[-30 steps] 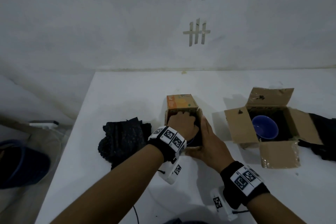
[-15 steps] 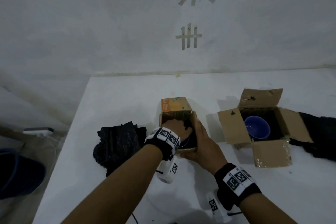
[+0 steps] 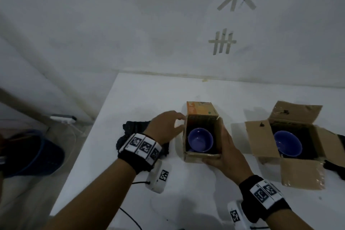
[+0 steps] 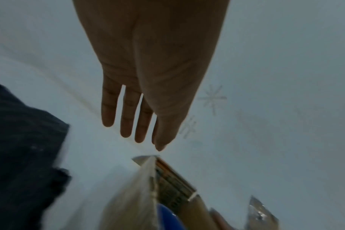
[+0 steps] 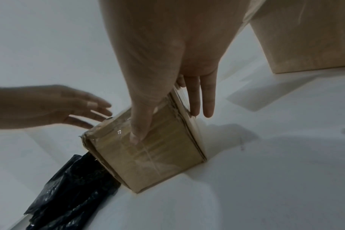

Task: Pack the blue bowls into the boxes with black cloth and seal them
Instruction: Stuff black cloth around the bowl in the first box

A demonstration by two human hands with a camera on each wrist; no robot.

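Note:
A small cardboard box (image 3: 202, 155) stands open mid-table with a blue bowl (image 3: 200, 139) inside, on dark lining. My right hand (image 3: 220, 147) grips its front right corner; in the right wrist view the thumb lies on the near face of the box (image 5: 148, 155) and the fingers (image 5: 201, 101) on its side. My left hand (image 3: 173, 125) hovers open just left of the box, with straight fingers (image 4: 126, 124) holding nothing. A second open box (image 3: 261, 136) to the right holds another blue bowl (image 3: 287, 143) on black cloth.
Loose black cloth (image 3: 130, 134) lies on the table under my left wrist, and more black cloth (image 3: 336, 166) beyond the right box. The table's left edge (image 3: 89, 140) drops to a floor with a blue bin (image 3: 37, 157) and a power strip (image 3: 63, 118).
My left hand came up out of the small box and moved to its left side, uncovering the blue bowl. My right hand kept its hold on the box.

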